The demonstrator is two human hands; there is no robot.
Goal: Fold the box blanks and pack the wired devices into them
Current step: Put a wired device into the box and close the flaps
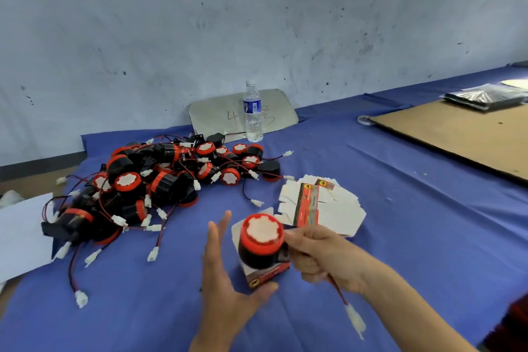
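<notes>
A: Status, left to right?

B: Device pile [160, 180] was still big. No finished boxes in sight. Your left hand [225, 274] was loose, fingers straight, thumb under the folded box [264, 276]. Your right hand [323, 257] gripped one device [261, 240], partly inside it. Blanks [323, 206] lay just behind.

A: So, early.

B: Likely.

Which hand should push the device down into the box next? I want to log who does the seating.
Right. The right hand already grips the red-and-black wired device at the mouth of the folded box, its wire trailing under the wrist. The left hand lies open beside the box, thumb under its lower corner, better placed to steady it.
</notes>
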